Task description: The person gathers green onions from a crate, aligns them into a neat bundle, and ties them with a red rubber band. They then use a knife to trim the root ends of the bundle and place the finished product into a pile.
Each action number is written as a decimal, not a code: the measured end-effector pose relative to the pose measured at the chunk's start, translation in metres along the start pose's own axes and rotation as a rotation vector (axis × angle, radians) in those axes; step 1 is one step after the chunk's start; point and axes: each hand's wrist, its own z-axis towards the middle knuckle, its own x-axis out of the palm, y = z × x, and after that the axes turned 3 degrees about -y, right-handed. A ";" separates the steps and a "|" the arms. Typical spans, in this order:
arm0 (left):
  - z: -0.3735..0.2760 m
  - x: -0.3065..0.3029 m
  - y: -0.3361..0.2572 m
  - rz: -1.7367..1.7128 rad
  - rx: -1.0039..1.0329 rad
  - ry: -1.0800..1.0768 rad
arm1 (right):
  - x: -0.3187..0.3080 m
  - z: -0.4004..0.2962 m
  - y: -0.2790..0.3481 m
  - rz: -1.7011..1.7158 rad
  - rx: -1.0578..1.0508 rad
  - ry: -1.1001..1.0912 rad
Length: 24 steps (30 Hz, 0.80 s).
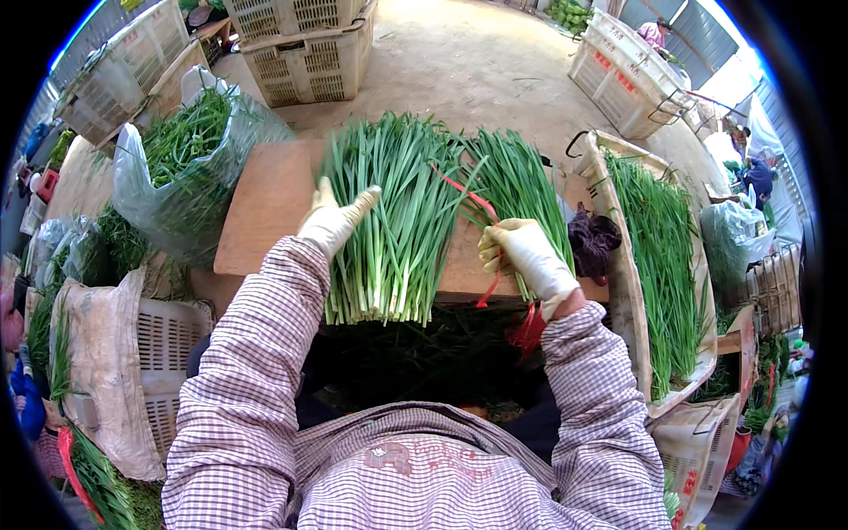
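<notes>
A thick bundle of Chinese chives lies on a wooden board, its pale stem ends over the board's near edge. My gloved left hand rests at the bundle's left side, thumb and fingers spread. My gloved right hand has its fingers closed around a red tie strip, which runs up towards the bundle's leaves and hangs below the hand. Beneath and beyond that hand lies a smaller pile of chives. More red strips hang below the right wrist.
At the right stands a long plastic crate of chives, beside a dark crumpled cloth. A clear bag of greens stands left. Stacked crates are beyond the board, with more at right. Co-workers sit farther off.
</notes>
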 end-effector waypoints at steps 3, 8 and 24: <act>-0.019 -0.019 -0.012 -0.085 0.255 -0.283 | -0.015 -0.032 0.029 0.177 -0.036 -0.011; -0.136 -0.031 -0.043 -0.568 0.366 0.652 | -0.011 -0.074 0.048 0.368 -0.341 -0.079; -0.194 0.034 0.049 -1.217 -0.090 0.478 | 0.055 -0.160 -0.016 0.551 -0.329 0.027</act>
